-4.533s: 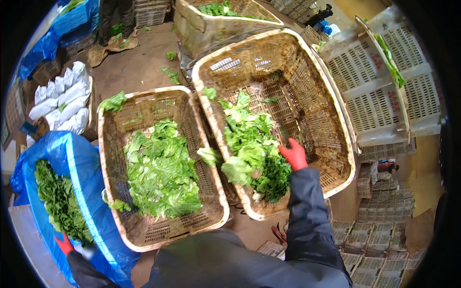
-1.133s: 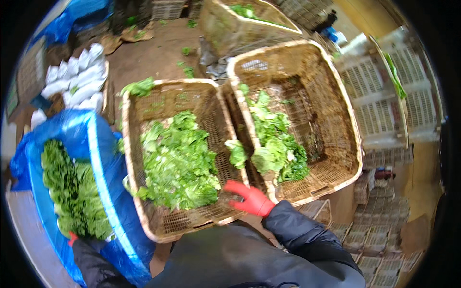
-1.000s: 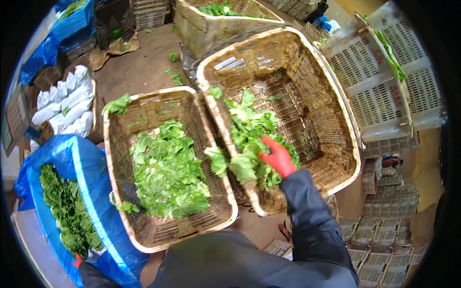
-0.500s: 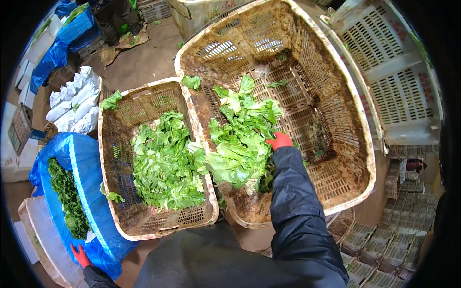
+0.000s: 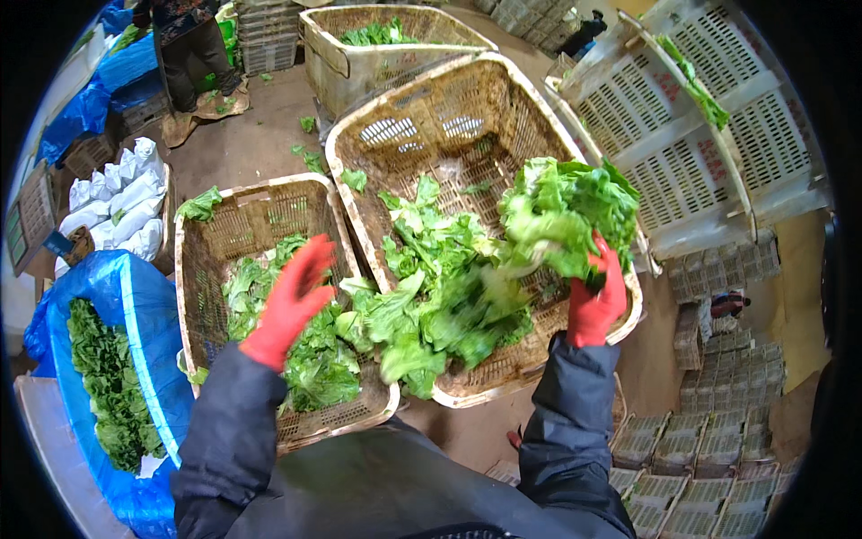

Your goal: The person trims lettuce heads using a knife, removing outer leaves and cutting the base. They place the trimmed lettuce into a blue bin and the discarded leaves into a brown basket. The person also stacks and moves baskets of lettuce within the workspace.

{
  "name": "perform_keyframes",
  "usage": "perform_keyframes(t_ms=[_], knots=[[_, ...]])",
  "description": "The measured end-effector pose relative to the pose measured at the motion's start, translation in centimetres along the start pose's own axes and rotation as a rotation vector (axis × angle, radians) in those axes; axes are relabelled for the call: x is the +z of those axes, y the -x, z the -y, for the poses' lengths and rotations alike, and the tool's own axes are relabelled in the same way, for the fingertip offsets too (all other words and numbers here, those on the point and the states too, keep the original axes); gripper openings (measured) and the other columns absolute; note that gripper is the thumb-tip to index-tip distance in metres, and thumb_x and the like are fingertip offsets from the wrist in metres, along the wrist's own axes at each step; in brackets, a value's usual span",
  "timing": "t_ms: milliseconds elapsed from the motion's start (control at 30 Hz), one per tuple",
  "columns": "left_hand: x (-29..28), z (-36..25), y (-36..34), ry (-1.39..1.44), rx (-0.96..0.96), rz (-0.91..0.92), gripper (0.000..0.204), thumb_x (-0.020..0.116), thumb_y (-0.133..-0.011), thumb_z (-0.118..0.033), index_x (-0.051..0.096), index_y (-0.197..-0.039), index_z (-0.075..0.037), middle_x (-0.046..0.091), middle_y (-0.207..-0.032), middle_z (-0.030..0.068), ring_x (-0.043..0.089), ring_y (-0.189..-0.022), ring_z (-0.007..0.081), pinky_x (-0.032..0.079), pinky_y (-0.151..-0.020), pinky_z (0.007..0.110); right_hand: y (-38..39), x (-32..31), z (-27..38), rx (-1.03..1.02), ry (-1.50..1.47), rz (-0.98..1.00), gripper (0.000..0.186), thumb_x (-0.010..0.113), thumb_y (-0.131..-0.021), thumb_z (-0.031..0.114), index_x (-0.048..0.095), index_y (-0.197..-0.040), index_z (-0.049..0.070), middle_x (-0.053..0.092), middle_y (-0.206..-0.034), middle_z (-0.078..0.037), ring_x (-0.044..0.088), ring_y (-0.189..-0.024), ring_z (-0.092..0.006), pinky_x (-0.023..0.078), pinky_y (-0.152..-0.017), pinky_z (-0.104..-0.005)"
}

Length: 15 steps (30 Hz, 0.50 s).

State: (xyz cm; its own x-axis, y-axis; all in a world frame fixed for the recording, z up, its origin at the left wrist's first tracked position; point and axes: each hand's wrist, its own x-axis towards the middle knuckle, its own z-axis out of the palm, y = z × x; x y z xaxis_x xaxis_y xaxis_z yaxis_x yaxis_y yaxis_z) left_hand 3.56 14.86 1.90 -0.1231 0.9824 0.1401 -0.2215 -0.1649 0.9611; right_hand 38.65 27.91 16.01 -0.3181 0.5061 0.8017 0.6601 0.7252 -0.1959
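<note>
A bunch of lettuce (image 5: 567, 216) was gripped in the red-gloved right hand (image 5: 594, 296) above a large wicker basket (image 5: 449, 117). The left hand (image 5: 289, 301) was spread open, empty, over a smaller basket (image 5: 260, 211) on the dirt floor (image 5: 242, 148).

falling lettuce (image 5: 449, 314) motion-blurred, blue bag (image 5: 135, 359) edge-cropped

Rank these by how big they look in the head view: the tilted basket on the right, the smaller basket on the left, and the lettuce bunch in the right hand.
1. Tilted basket, the largest.
2. Smaller basket, though it lies lower, so its true size is unsure.
3. Lettuce bunch, held by the right hand, clearly the smallest.
</note>
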Motion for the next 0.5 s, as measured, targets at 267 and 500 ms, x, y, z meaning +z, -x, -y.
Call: perform_keyframes(t_ms=[267,500], knots=[[7.7,0.9,-4.0,1.319,-0.491,0.232,0.068,0.065,-0.082,-0.035,0.033,-0.138,-0.011,0.05,-0.128,0.0084,0.056,-0.106,0.0222,0.049,-0.088,0.041,8.4,5.0,12.3,-0.179,-0.288,0.513,0.027,0.069,-0.067,0.005,0.067,-0.095,0.008,0.062,-0.104,-0.015,0.059,-0.095,-0.0284,0.047,-0.08,-0.036],[-1.8,-3.4,0.5,-0.138,0.211,0.113,0.113,0.082,-0.06,-0.009,0.009,-0.146,-0.013,0.035,-0.14,0.0091,0.038,-0.124,0.0185,0.031,-0.104,0.035,16.2,5.5,10.9,1.1,-1.071,0.18,0.031,0.059,-0.085,0.008,0.055,-0.114,-0.003,0.064,-0.096,-0.018,0.064,-0.073,-0.0195,0.05,-0.053,-0.0239]])
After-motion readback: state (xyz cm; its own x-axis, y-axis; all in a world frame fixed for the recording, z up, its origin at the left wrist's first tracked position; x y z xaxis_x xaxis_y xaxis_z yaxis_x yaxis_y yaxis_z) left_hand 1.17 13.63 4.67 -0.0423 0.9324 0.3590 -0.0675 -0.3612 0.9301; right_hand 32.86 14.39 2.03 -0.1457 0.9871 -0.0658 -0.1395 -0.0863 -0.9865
